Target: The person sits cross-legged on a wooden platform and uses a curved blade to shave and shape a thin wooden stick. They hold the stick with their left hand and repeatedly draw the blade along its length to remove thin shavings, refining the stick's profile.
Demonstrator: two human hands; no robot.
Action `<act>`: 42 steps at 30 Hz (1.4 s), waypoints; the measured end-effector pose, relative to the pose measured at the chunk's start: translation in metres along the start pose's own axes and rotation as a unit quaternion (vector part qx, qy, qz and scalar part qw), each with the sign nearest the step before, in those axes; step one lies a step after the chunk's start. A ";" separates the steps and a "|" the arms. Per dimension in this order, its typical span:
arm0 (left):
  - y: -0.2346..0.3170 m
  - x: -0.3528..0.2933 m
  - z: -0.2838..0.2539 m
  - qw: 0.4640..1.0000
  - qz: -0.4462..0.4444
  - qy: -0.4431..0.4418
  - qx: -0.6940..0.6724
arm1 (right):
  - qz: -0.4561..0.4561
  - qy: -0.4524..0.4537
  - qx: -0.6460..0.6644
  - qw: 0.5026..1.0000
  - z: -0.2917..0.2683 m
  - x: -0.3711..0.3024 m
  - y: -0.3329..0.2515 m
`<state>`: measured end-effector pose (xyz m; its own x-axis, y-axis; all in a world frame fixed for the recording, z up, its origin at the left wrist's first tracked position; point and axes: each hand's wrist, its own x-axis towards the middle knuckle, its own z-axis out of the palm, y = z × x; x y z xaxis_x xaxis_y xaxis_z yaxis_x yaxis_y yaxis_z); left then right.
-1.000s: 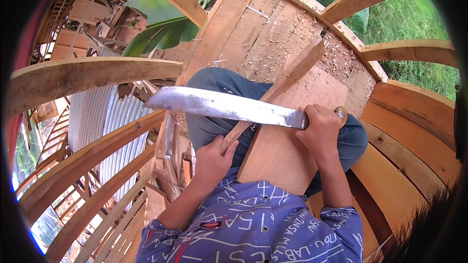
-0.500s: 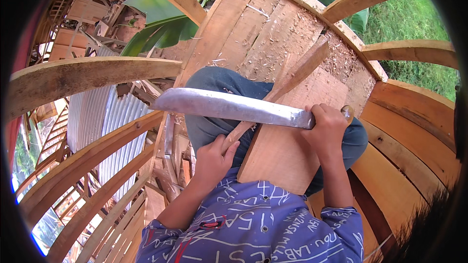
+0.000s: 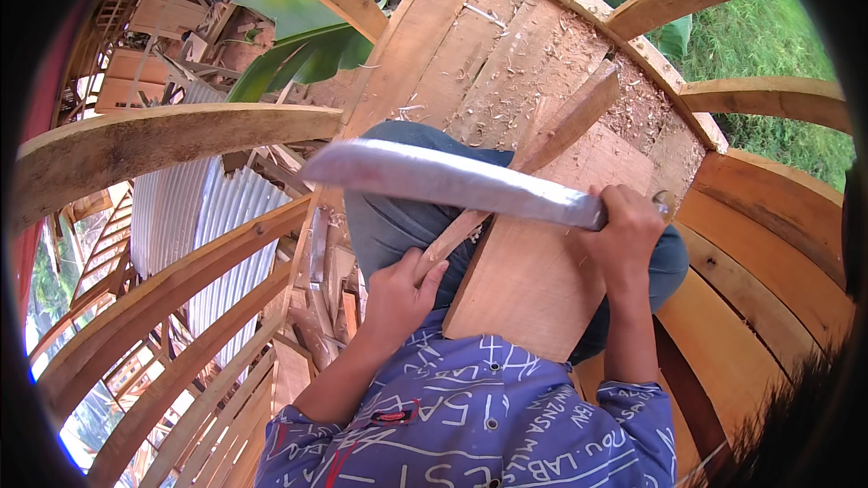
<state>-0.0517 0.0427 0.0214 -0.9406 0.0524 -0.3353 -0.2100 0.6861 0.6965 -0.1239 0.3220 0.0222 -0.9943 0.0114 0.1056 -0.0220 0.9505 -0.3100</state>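
My right hand is closed around the handle of a machete, whose broad, slightly blurred blade points left across my lap. In my left hand is the near, thinner end of a long wooden stick. The stick slants away to the far right, and the blade passes over it, hiding part of its middle. Whether blade and stick touch, I cannot tell. Beneath them a flat wooden board lies on my lap, reaching from my shirt toward the plank floor.
Wood shavings cover the plank floor ahead. Curved wooden ribs rise at left and far right, with side planks on the right. Beyond the left ribs lie corrugated metal sheets and scrap wood. A large green leaf hangs at the far left.
The machete has moved a little right and toward me at its handle end, with my right hand. My left hand still grips the stick in nearly the same place.
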 end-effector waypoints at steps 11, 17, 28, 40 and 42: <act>0.004 0.002 0.005 1.000 0.013 0.013 0.021 | 0.197 0.032 -0.045 0.979 -0.019 -0.011 0.059; 0.006 0.000 0.004 0.999 0.018 0.023 0.035 | 0.017 -0.042 0.045 0.998 0.009 -0.004 0.002; 0.004 0.000 0.008 0.998 0.026 0.032 0.036 | 0.292 0.029 -0.025 0.956 -0.024 0.004 0.084; 0.012 0.002 0.004 0.998 0.024 0.034 0.036 | -0.048 -0.041 0.070 0.996 0.010 -0.007 -0.008; 0.014 0.004 0.001 0.999 0.005 0.010 0.040 | -0.025 -0.055 0.051 0.997 0.009 -0.013 0.003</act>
<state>-0.0577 0.0536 0.0294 -0.9480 0.0448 -0.3152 -0.1798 0.7419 0.6459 -0.1124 0.3221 0.0115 -0.9969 -0.0752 0.0213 -0.0774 0.9121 -0.4026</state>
